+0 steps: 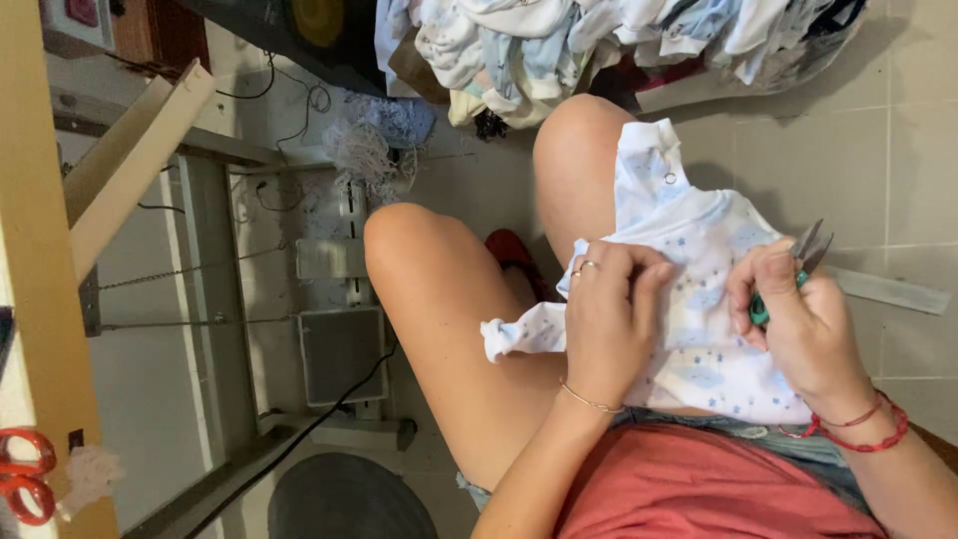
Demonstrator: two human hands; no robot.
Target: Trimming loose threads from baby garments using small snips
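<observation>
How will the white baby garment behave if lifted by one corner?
Likely floppy: the baby garment drapes over the thigh and its sleeve end curls limp. Probably light, thin printed knit. Unlikely to slip, since it bunches under the left hand. The right hand holds thread snips.

Garment [699,289] on lap (clothes pile [599,40] beyond knees).

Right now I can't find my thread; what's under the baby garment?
The baby garment lies over bare thighs and denim shorts. Anything beneath its middle is covered.

Red top, denim shorts, red string bracelets [866,431], ring [589,266]
</observation>
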